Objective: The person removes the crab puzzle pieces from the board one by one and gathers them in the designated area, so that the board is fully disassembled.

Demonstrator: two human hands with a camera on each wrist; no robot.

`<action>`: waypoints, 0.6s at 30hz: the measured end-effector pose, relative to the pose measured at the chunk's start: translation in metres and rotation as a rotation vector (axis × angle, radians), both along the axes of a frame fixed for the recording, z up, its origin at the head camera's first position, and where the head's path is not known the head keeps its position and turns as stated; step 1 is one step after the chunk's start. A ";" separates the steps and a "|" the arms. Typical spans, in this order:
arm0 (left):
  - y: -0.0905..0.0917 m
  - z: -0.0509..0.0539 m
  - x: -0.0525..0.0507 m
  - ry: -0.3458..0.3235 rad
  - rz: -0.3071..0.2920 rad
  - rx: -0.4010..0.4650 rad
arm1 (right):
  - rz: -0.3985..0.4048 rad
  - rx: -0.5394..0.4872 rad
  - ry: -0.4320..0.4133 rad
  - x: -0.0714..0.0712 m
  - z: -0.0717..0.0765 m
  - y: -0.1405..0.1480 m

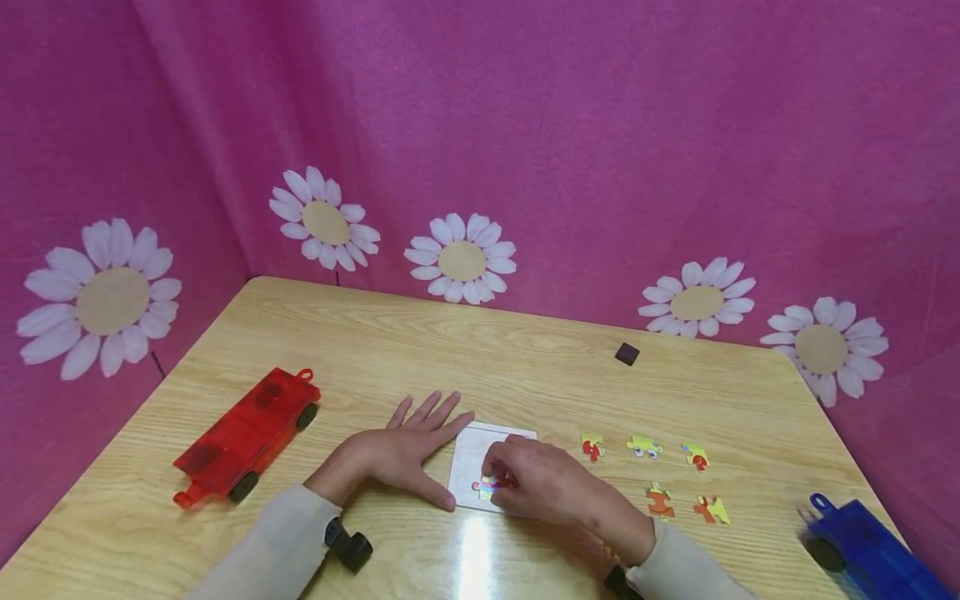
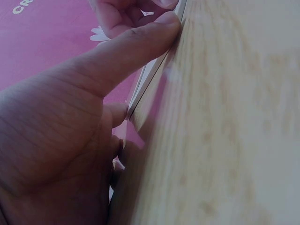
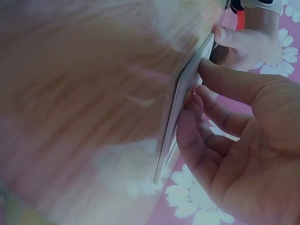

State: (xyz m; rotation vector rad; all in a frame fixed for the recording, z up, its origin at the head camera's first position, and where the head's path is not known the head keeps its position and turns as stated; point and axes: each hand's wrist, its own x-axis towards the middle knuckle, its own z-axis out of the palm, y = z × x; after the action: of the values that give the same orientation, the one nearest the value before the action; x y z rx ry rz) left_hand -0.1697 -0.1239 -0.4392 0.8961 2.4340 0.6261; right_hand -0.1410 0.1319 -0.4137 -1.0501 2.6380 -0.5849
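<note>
A white, flat puzzle board [image 1: 468, 450] lies on the wooden table in front of me. My left hand [image 1: 408, 454] has its fingers spread, with the thumb and index finger touching the board's left side; in the left wrist view the thumb tip meets the board's edge. Over the board, my right hand [image 1: 551, 482] pinches a colourful jigsaw piece [image 1: 486, 487], partly covered by the fingers. Right of that hand lie several loose jigsaw pieces [image 1: 645, 447], yellow with red or orange. Another piece is mostly hidden below the right wrist.
A red translucent toy car base [image 1: 251, 429] with dark wheels stands at the left. A similar blue one [image 1: 873, 546] is at the right edge. Toward the back lies a small dark square [image 1: 627, 354]. A pink cloth [image 1: 525, 150] with daisies hangs behind the table.
</note>
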 end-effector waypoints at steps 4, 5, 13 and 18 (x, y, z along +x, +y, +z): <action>0.000 0.000 0.000 0.003 -0.002 -0.006 | -0.005 0.008 0.002 0.000 0.000 0.000; 0.000 0.000 0.000 0.005 -0.001 -0.009 | -0.006 0.009 0.003 0.000 0.000 0.000; 0.000 0.000 -0.001 0.001 0.000 -0.006 | -0.011 -0.014 -0.016 0.000 -0.002 0.001; 0.000 -0.001 -0.001 0.006 0.001 -0.013 | 0.003 -0.024 -0.004 0.001 -0.003 0.003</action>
State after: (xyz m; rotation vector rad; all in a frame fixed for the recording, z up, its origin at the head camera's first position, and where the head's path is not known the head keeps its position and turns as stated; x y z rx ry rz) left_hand -0.1707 -0.1236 -0.4401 0.8928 2.4407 0.6081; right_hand -0.1397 0.1347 -0.4167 -1.0581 2.6319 -0.6195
